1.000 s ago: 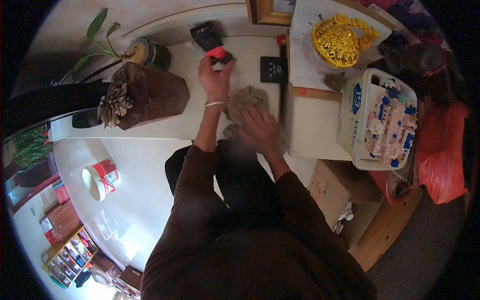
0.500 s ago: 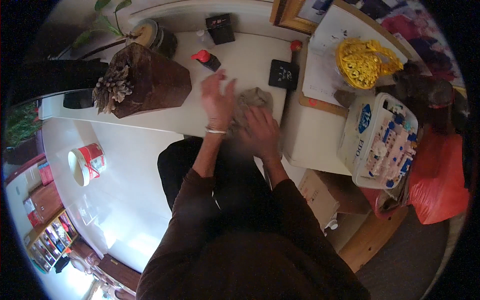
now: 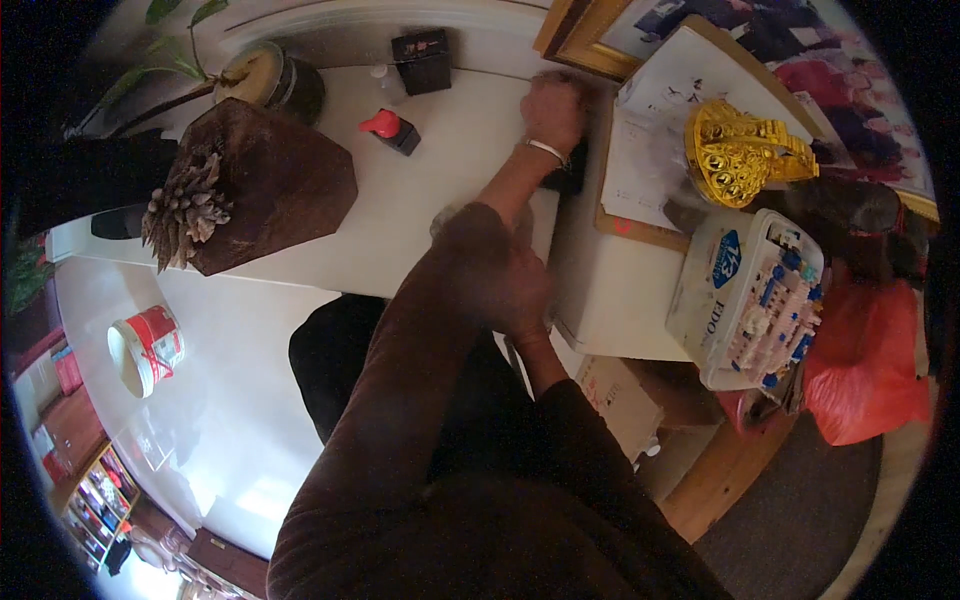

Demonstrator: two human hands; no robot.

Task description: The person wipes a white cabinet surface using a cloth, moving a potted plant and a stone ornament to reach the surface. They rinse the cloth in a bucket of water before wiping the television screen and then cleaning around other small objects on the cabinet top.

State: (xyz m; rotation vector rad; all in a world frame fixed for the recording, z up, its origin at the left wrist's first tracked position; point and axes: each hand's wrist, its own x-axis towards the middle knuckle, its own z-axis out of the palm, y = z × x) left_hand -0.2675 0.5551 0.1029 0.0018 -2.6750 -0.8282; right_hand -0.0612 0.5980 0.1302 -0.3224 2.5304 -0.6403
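My left hand (image 3: 555, 108), with a white bracelet at the wrist, reaches to the far right of the white table (image 3: 440, 130). Its fingers look curled in, and what they hold, if anything, is hidden. A flat black square case (image 3: 568, 180) shows partly beside and under that wrist. My right hand (image 3: 522, 292) is low at the table's near edge, crossed over by my left forearm, which hides its fingers. A greyish cloth (image 3: 447, 214) peeks out left of the forearm. Farther left stands a small black box with a red top (image 3: 391, 130).
A brown faceted pot (image 3: 270, 190) stands on the left, a black box (image 3: 421, 62) at the back. On the right are a clipboard (image 3: 640, 150), a gold ornament (image 3: 740, 150) and a plastic tub of building bricks (image 3: 705, 290). A bucket (image 3: 148, 350) sits on the floor.
My left hand has moved from above the cloth to the table's far right, where a small red ball was visible before. My right hand has come slightly nearer; the view has shifted a little.
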